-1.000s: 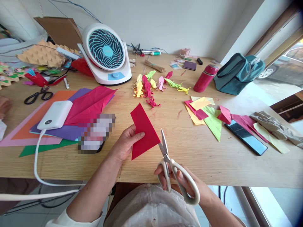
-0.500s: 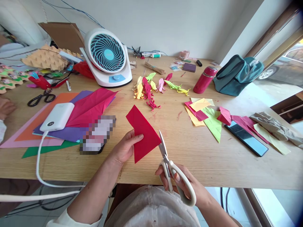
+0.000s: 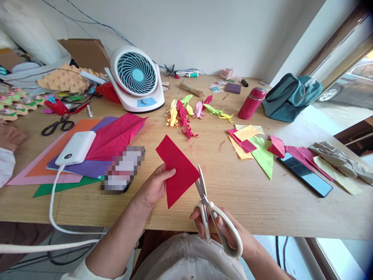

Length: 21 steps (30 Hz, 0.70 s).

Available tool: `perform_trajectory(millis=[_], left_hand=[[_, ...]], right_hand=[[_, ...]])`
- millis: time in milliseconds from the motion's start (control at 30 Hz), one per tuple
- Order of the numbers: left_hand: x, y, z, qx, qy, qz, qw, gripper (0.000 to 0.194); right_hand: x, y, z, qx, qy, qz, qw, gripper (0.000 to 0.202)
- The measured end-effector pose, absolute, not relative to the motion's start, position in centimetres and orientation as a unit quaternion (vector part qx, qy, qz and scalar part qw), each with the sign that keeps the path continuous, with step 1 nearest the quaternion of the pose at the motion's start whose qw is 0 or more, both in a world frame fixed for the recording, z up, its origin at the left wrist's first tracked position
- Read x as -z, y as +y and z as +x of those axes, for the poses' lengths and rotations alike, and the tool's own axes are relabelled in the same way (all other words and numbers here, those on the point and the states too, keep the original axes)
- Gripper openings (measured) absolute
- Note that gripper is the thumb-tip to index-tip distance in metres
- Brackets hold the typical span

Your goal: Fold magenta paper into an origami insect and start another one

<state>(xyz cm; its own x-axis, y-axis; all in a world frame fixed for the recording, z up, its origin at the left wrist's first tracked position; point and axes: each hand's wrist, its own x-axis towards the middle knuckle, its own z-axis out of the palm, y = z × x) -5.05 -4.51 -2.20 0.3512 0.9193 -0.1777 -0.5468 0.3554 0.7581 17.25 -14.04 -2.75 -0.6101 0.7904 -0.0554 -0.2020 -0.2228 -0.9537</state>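
Note:
A folded piece of red paper point(image 3: 181, 171) is pinched at its left side by my left hand point(image 3: 157, 184), the thumb lying on top. My right hand point(image 3: 224, 225) grips scissors point(image 3: 204, 199) with cream handles, fingers through the loops. The scissor blades are parted and point upward at the paper's right corner; one blade seems to touch that corner. Beyond the paper, several small folded paper figures point(image 3: 182, 112) in red, yellow, green and pink lie on the table.
On the left are stacked coloured sheets point(image 3: 72, 155), a white power bank point(image 3: 76, 147), black scissors point(image 3: 58, 126) and a phone point(image 3: 124, 169). A fan point(image 3: 136, 77) stands behind. At right are paper pieces point(image 3: 262, 151), another phone point(image 3: 305, 175), a red flask point(image 3: 252, 103) and a teal bag point(image 3: 291, 97). A co-worker's hand point(image 3: 11, 136) rests far left.
The view has shifted slightly, so the scene sits a little lower. The scissor blades have opened wider near the paper's right corner. Both hands keep their holds.

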Motion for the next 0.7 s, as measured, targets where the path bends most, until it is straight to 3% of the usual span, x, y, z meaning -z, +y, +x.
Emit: perform_trajectory(millis=[200, 700], left_hand=[[2.1, -4.7, -5.1, -0.476, 0.341, 0.341, 0.735, 0.025], [0.3, -5.3, -7.0, -0.426, 0.378, 0.440, 0.694, 0.036]], right_hand=[[2.5, -14.1, 17.5, -0.744, -0.513, -0.277, 0.327, 0.063], [1.9, -16.3, 17.5, -0.704, -0.566, -0.274, 0.330, 0.064]])
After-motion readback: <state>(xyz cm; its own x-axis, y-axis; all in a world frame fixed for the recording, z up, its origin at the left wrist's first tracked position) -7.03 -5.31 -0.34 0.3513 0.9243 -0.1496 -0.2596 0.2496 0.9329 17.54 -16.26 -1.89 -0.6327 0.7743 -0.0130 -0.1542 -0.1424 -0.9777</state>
